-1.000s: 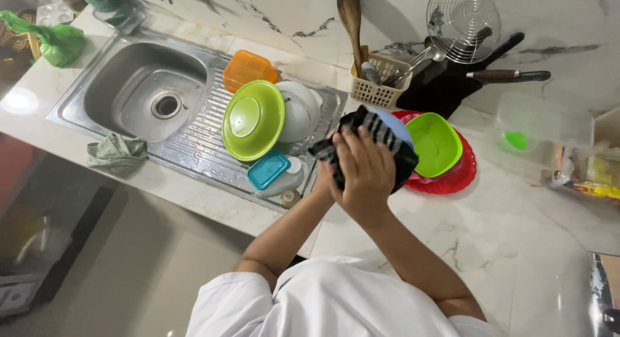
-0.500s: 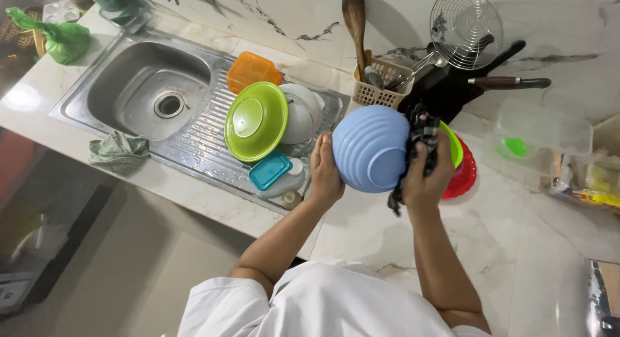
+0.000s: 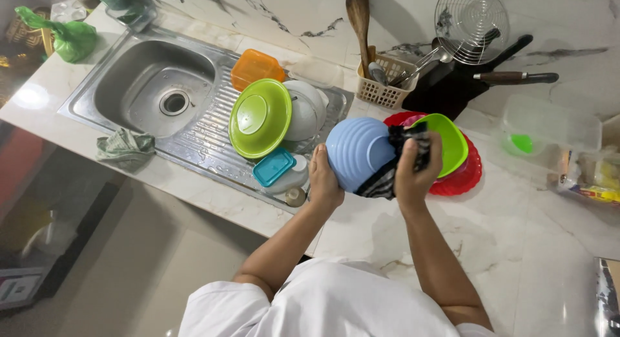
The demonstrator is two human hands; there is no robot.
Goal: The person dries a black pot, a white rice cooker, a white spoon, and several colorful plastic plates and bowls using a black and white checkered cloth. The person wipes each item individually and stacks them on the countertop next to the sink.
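At centre frame, the left hand (image 3: pixel 324 182) grips the rim of a ribbed blue bowl (image 3: pixel 357 151), held tilted above the marble counter (image 3: pixel 516 246). The right hand (image 3: pixel 416 172) has its fingers closed on a dark striped cloth (image 3: pixel 394 162) pressed against the bowl. A wet rim could slip from that one-handed hold. Just right, a green bowl (image 3: pixel 449 140) sits in a red plate (image 3: pixel 465 175). Upper centre, a beige basket (image 3: pixel 386 91) holds a wooden spoon (image 3: pixel 358 20) and metal utensils.
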